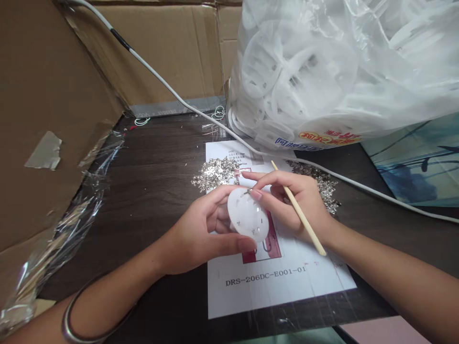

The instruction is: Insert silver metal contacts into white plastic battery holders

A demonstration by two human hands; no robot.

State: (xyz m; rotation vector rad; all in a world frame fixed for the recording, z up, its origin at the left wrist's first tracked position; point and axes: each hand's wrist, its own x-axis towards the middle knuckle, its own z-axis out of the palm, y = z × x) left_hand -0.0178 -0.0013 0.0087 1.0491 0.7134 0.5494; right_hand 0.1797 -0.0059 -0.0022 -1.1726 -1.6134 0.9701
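Note:
My left hand (211, 229) is closed round a white plastic disc (247, 217), tilted, with slots and small metal bits in its face. The left thumb presses its lower edge. Over the disc's upper edge, my right hand (287, 196) pinches a small metal piece (247, 192) between thumb and finger; its exact shape is too small to tell. A pale wooden stick (303, 217) is also tucked in the right hand, slanting across it. Behind the left hand lies a pile of small metal terminals (215, 174). Another metal pile (328, 191) is partly hidden behind the right hand.
A printed sheet (229, 298) lies beneath both hands on the dark wood table (161, 157). A large clear bag (304, 71) of white plastic discs stands at the back right. A white cable (172, 91) crosses in front of it. Cardboard (161, 52) walls the back and left.

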